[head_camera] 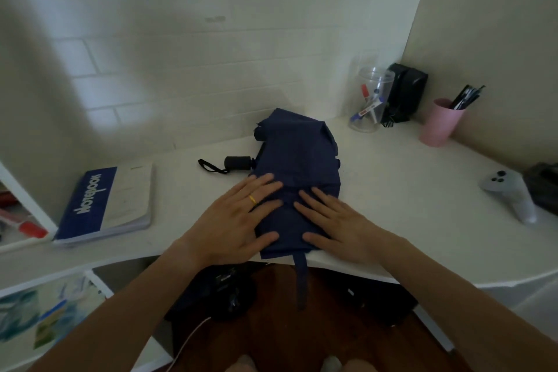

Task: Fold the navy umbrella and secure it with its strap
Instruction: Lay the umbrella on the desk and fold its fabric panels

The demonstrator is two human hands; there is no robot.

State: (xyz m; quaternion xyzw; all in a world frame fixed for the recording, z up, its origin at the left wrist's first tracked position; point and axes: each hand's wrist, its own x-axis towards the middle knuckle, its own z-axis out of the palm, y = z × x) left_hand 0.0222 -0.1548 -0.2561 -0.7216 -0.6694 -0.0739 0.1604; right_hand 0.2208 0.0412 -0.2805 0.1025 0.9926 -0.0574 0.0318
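The navy umbrella (pixel 297 160) lies collapsed on the white desk (pixel 392 178), its fabric spread flat in a rough rectangle. Its black handle (pixel 238 162) with a wrist loop sticks out to the left. The navy strap (pixel 301 279) hangs down over the desk's front edge. My left hand (pixel 232 219) lies flat with straight fingers on the near left part of the fabric; it wears a gold ring. My right hand (pixel 330 219) presses flat on the near right part of the fabric. The two hands are side by side, a small gap between them.
A blue notebook (pixel 104 204) lies at the left. At the back right stand a clear jar of pens (pixel 370 100), a black speaker (pixel 406 92) and a pink cup of pens (pixel 440 122). A grey controller (pixel 510 195) rests at the right. A dark bag (pixel 220 293) sits under the desk.
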